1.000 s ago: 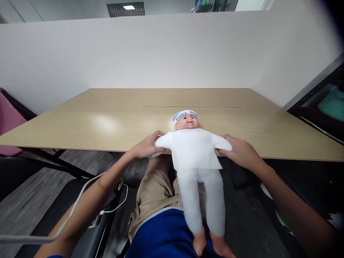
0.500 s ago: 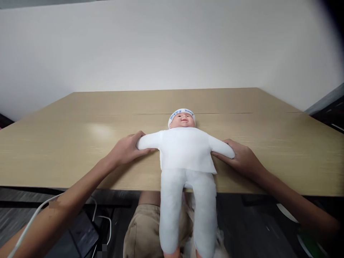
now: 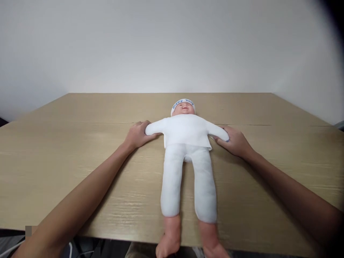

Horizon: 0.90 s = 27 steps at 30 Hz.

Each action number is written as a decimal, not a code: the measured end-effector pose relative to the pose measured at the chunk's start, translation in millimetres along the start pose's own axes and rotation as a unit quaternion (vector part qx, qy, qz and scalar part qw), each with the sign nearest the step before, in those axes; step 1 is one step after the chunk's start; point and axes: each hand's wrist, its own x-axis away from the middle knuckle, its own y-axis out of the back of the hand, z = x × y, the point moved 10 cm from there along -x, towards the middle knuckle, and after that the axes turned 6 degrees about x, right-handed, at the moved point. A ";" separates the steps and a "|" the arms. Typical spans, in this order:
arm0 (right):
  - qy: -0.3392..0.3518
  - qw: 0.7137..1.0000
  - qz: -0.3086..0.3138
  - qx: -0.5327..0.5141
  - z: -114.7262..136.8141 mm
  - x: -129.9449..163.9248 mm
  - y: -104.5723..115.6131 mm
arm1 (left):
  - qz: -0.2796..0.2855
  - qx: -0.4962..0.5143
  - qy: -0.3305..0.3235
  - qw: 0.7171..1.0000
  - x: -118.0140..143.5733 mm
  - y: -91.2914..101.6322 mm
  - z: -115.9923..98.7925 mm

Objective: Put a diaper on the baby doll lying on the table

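I have my left hand point(image 3: 137, 134) and right hand point(image 3: 234, 141) each closed in a grip round an arm of the doll point(image 3: 187, 150), lying face-up on the worktop point(image 3: 80, 150).

The worktop point(image 3: 67, 161) in front of me is stretching wide in a pale wood grain, and it is catching a soft glare on its left half. A thin dark seam point(image 3: 290, 125) is running across it from side to side, partway back. Behind its far edge a plain white wall point(image 3: 166, 46) is filling the whole upper part of my view. Below the near edge, at the lower left, a white cable point(image 3: 10, 249) is curving past something dark that I cannot make out. A dark blur is shading the top right corner.
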 end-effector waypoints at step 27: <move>0.021 0.995 -0.092 0.042 -68.3 -87.2 -32.1 | -0.081 -0.021 0.014 0.996 -58.0 -5.3 55.3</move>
